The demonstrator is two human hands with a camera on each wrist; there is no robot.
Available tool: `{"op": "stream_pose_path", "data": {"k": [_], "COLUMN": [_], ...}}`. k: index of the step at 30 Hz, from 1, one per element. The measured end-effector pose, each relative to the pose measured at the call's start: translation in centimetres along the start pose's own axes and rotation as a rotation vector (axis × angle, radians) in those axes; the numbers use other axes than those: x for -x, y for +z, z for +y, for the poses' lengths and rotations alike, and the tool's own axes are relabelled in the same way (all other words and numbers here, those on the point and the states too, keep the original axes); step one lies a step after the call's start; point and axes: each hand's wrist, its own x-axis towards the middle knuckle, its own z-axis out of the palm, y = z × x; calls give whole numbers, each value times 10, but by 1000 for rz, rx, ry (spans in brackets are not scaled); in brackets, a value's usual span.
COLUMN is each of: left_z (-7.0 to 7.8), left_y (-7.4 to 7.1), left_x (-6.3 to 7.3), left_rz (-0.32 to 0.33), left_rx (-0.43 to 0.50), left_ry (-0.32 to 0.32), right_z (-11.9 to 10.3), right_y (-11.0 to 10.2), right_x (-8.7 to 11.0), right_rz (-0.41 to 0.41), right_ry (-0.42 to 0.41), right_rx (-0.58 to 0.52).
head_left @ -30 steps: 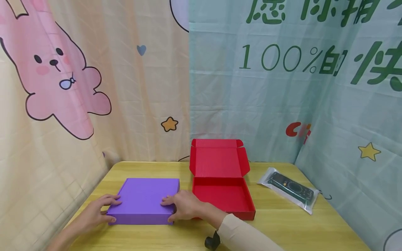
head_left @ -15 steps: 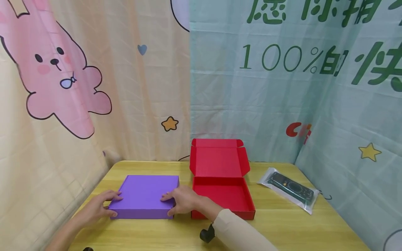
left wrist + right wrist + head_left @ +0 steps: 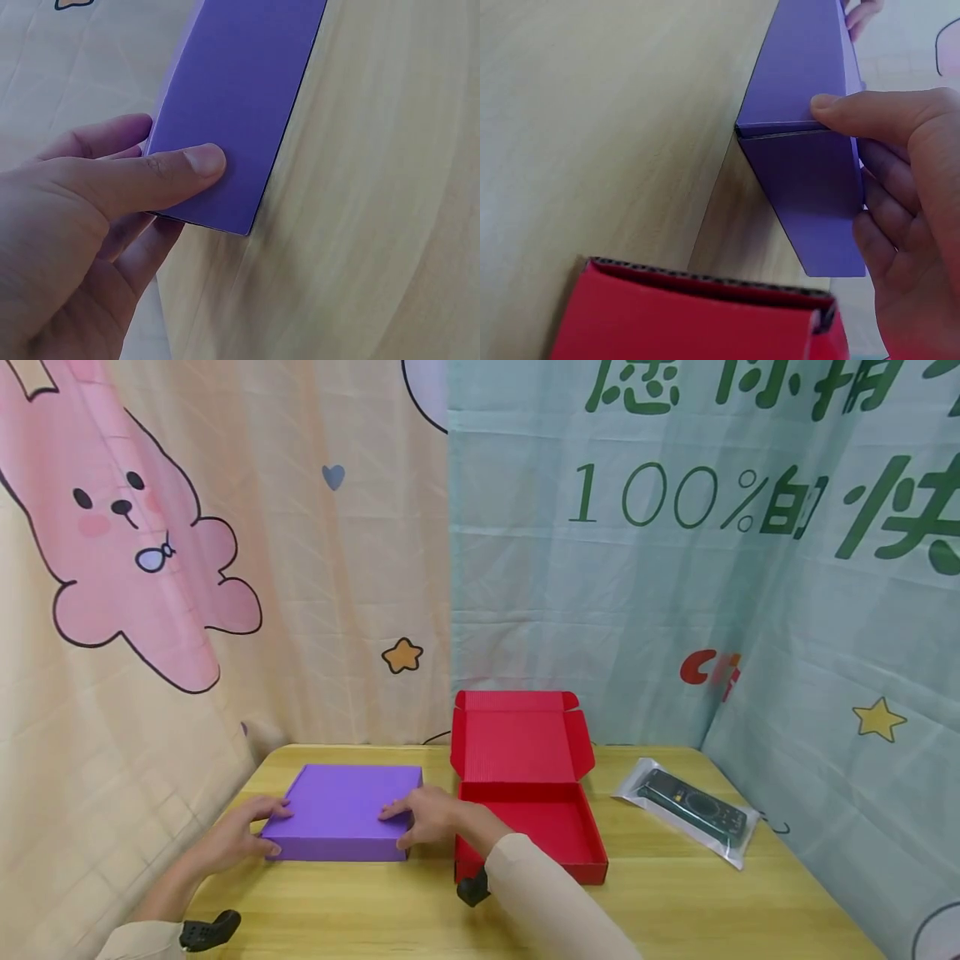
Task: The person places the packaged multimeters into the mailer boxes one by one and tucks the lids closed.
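Note:
A closed purple cardboard box point(image 3: 337, 797) lies on the left of the table. At its left front corner my left hand point(image 3: 238, 837) grips it. The left wrist view shows the thumb pressed on the box's front face, with the other fingers around the corner. My right hand point(image 3: 435, 817) grips the opposite front corner. In the right wrist view that thumb point(image 3: 847, 112) presses the front face near the corner, and the fingers reach past the side face. The box's underside is hidden.
Right of the purple box stands a red cardboard box point(image 3: 521, 743), its lid raised, partly behind my right forearm. A black device with a round dial point(image 3: 693, 806) lies in a clear plastic bag at the right. Printed curtains hang behind the wooden table point(image 3: 360, 910).
Both hands have moved the purple box away from me, toward the back of the table, keeping their grip on its front corners. The red box and bagged device have stayed put.

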Motion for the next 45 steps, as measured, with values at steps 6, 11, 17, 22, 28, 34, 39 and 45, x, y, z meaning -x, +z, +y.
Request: {"op": "stream_pose_path", "data": {"k": [6, 11, 17, 22, 28, 34, 39, 45], "left_z": [-2, 0, 5, 15, 38, 54, 61, 72], "left_y": [-2, -4, -9, -13, -19, -20, -14, -9], "left_x": [-7, -8, -9, -17, -33, -53, -70, -83], "left_rz": [-38, -59, -119, -156, -110, -44, -12, -10], "left_rx": [-36, -35, 42, 165, 181, 163, 234, 314], "left_ry": [-95, -151, -244, -347, -449, -406, -330, -312], "right_z": [4, 6, 5, 9, 14, 20, 28, 36], "right_y": [-2, -1, 0, -8, -29, -44, -53, -67], "right_x": [-7, -10, -8, -3, 6, 18, 29, 43], "right_rz": [13, 31, 58, 94, 81, 113, 139, 165], "right_ry": [-14, -38, -37, 0, -26, -59, -46, -19], "right_rx": [33, 36, -46, -205, -346, -377, -395, -397]}}
